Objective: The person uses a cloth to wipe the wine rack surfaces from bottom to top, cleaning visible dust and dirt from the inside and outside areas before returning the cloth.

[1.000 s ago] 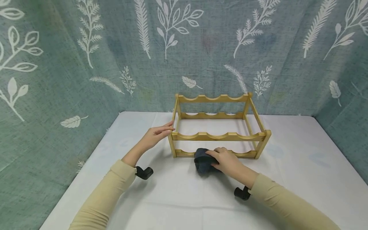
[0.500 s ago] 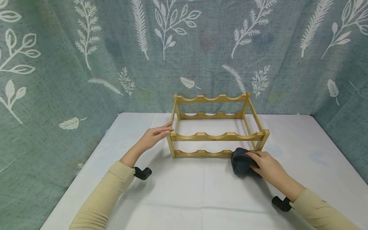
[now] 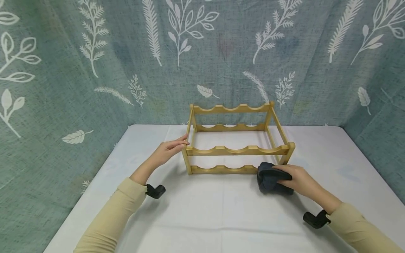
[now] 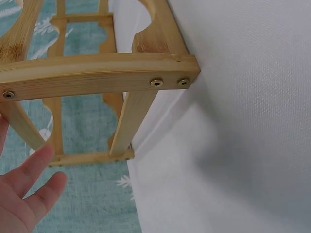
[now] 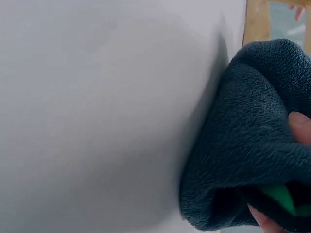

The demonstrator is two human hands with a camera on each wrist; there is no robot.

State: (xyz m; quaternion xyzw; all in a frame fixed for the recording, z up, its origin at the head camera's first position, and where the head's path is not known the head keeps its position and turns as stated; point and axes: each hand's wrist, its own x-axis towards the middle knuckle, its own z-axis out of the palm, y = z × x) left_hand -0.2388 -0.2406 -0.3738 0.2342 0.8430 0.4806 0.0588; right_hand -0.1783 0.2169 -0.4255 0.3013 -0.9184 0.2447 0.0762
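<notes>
A light wooden bottle rack (image 3: pixel 235 151) with scalloped rails stands toward the back of the table. My left hand (image 3: pixel 167 151) is at its front left upper corner, fingers fairly straight. In the left wrist view, the left fingers (image 4: pixel 34 167) are extended and slightly spread beside the rack's end frame (image 4: pixel 97 73). My right hand (image 3: pixel 300 181) grips a bunched dark blue cloth (image 3: pixel 273 181) at the right end of the lower front rail. Close up, the cloth (image 5: pixel 243 121) looks fluffy, with a bit of green in its fold; most of the right hand is hidden there.
A white cloth (image 3: pixel 202 211) covers the table. Behind and to the left hangs a green-blue curtain (image 3: pixel 227 77) with white leaf prints. Black camera mounts (image 3: pixel 155 191) sit at both wrists.
The right hand has moved right along the lower front rail with the cloth, from the middle to the right end. The left hand has stayed at the rack's left corner.
</notes>
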